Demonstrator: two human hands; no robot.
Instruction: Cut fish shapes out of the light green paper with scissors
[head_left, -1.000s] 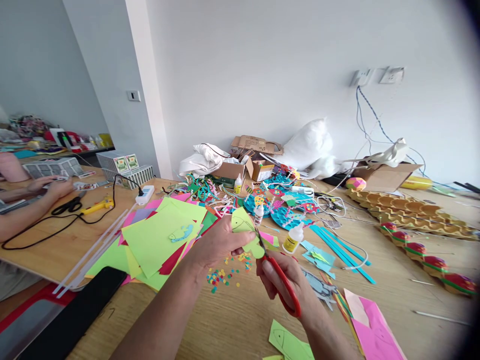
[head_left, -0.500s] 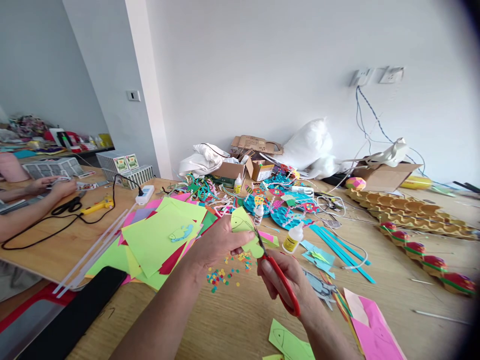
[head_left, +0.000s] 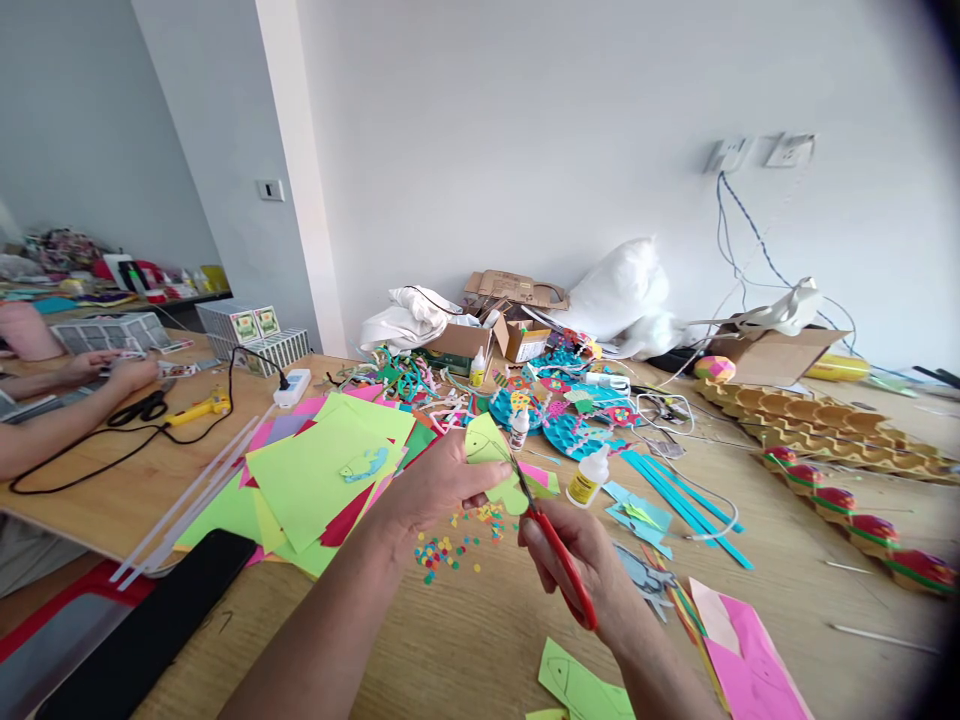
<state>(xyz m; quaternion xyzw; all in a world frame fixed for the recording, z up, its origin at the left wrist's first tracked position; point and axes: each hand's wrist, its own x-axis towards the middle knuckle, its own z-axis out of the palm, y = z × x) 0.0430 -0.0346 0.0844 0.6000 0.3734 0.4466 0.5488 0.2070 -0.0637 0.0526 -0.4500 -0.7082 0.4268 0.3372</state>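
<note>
A light green paper piece [head_left: 482,440] with a fish outline drawn on it is pinched by my left hand [head_left: 435,482]. My right hand [head_left: 574,555] is closed round red-handled scissors [head_left: 564,565]. The scissor blades lie at the right side of the paper, just past my left fingertips. Below my left hand, several round paper confetti dots [head_left: 442,553] lie scattered on the table. Another green paper with a drawn fish [head_left: 577,685] rests near the front edge. A grey fish cutout [head_left: 643,578] lies to the right of my right hand, partly hidden by it.
Coloured paper sheets [head_left: 322,470] are stacked at left, beside a black phone-like slab [head_left: 150,620]. Glue bottles [head_left: 588,475], blue strips [head_left: 686,505] and egg-carton pieces [head_left: 832,430] lie ahead and right. Another person's hands [head_left: 127,370] work at far left near a yellow glue gun [head_left: 199,410].
Both hands keep nearly the same place, with the scissors at the green paper. The view has shifted very slightly.
</note>
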